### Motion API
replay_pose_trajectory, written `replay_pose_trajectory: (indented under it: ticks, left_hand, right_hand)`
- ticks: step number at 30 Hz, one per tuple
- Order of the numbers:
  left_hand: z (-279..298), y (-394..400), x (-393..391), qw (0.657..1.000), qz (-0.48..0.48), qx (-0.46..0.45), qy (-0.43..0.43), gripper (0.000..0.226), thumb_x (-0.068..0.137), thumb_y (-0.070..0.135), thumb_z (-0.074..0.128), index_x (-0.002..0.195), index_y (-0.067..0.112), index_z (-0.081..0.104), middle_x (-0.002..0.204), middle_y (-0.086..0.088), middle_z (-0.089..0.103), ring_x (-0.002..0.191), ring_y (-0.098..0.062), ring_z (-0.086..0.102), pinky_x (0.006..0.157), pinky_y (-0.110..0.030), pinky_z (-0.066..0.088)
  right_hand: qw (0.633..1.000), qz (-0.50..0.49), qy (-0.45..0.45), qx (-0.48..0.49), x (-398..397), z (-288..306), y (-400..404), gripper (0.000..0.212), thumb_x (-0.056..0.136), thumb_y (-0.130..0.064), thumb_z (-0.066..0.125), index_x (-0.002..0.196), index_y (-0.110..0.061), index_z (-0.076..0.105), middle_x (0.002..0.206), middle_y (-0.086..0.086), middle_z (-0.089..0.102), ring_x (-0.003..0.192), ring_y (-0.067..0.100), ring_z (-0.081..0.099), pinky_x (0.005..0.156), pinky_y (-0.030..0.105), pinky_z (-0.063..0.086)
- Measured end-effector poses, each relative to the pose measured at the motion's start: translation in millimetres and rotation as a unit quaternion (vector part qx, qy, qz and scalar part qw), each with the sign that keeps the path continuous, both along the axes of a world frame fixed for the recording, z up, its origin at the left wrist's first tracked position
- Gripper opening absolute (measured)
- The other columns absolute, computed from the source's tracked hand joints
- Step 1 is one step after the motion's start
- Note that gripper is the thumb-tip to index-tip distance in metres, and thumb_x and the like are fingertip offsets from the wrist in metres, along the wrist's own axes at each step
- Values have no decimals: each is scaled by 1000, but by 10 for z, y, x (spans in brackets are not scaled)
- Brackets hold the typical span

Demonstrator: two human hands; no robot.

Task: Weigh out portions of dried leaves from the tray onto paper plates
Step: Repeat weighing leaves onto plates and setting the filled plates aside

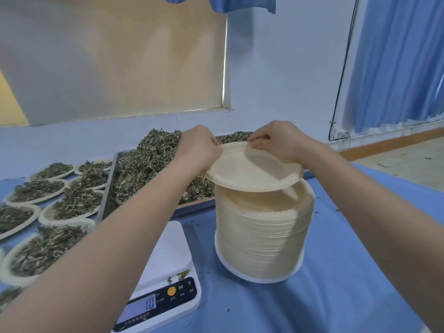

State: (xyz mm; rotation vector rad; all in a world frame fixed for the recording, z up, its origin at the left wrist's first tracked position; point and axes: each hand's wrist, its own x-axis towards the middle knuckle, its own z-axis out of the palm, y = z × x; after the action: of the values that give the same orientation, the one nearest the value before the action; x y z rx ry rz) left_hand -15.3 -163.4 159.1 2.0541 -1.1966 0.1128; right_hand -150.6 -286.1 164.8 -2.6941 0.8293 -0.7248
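Note:
A cream paper plate (252, 171) is held tilted just above a tall stack of paper plates (264, 234) on the blue cloth. My left hand (199, 147) pinches the plate's far left rim. My right hand (276, 140) pinches its far rim, fingers curled over the edge. Behind the hands lies a metal tray (107, 191) heaped with dried leaves (149, 162). A white digital scale (168, 267) sits in front of the tray, partly under my left forearm, with a few leaf bits on it and lit digits on its display.
Several paper plates filled with leaves (72, 205) cover the table's left side. The blue cloth (336, 284) lies bare to the right of the stack. A wall runs behind the tray, with a blue curtain (396, 68) at the far right.

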Motion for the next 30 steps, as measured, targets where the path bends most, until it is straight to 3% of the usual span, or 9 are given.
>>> replay_pose_trajectory:
  ticks: [7, 10, 13, 15, 18, 20, 23, 27, 30]
  left_hand:
    - [135, 597, 503, 994, 101, 42, 29, 39, 78, 35, 75, 98, 1, 68, 81, -7, 59, 71, -19, 50, 59, -28, 41]
    - [83, 1084, 735, 986, 152, 61, 40, 42, 72, 36, 80, 69, 3, 55, 65, -7, 47, 61, -19, 43, 51, -31, 30]
    - [-129, 1543, 922, 971, 171, 50, 162, 42, 72, 25, 81, 62, 1, 48, 58, -11, 47, 54, -24, 46, 52, -30, 36]
    - [-367, 1759, 1007, 943, 143, -30, 299, 24, 76, 9, 76, 80, -11, 64, 73, -18, 67, 63, -28, 64, 60, -31, 55]
    - [-834, 1865, 1001, 895, 106, -107, 420, 17, 85, 0, 63, 93, -15, 65, 88, -23, 67, 71, -23, 61, 65, -29, 53]
    - [-1104, 1825, 947, 888, 90, -123, 435, 10, 90, 3, 55, 92, -3, 63, 91, -19, 55, 83, -23, 50, 78, -33, 42]
    - [-1331, 1715, 845, 876, 84, -161, 447, 36, 96, 12, 50, 131, 6, 51, 129, -6, 53, 120, -23, 49, 108, -40, 35]
    - [-1443, 1601, 784, 873, 69, -197, 441, 48, 99, 20, 46, 145, 14, 35, 148, 2, 37, 136, -18, 35, 110, -33, 27]
    - [-1524, 1559, 752, 874, 61, -197, 439, 49, 101, 22, 42, 148, 16, 32, 152, 4, 33, 139, -16, 31, 114, -35, 23]
  right_hand:
    - [999, 22, 47, 1, 548, 133, 567, 28, 91, -6, 52, 114, 8, 59, 122, 24, 56, 117, 36, 49, 96, 43, 42]
    - [997, 32, 66, 31, 926, 55, 963, 24, 92, -6, 52, 105, 4, 68, 112, 15, 68, 87, 26, 63, 72, 31, 50]
    - [994, 29, 89, 60, 1221, -238, 1250, 23, 91, 1, 47, 69, -1, 50, 73, 15, 54, 61, 20, 41, 56, 28, 35]
    - [993, 10, 87, 74, 1330, -506, 1311, 32, 89, 4, 43, 62, -12, 44, 63, 13, 41, 60, 21, 36, 56, 29, 32]
    - [991, -32, 90, 97, 1412, -876, 1280, 30, 91, 1, 42, 64, -10, 35, 65, 9, 32, 66, 22, 35, 63, 31, 32]
    - [988, -51, 95, 112, 1436, -1051, 1265, 29, 93, -2, 42, 66, -10, 39, 65, 9, 35, 63, 22, 38, 63, 30, 33]
    - [987, -65, 99, 113, 1464, -1250, 1220, 37, 92, 0, 40, 59, -12, 28, 58, 5, 27, 52, 16, 26, 50, 30, 26]
    - [986, -61, 65, 140, 1461, -1414, 1144, 26, 94, -8, 43, 81, -7, 66, 78, 11, 62, 72, 25, 57, 63, 29, 42]
    - [986, -72, 55, 141, 1422, -1504, 1132, 27, 94, -13, 43, 90, -12, 71, 81, 8, 62, 80, 26, 56, 62, 25, 40]
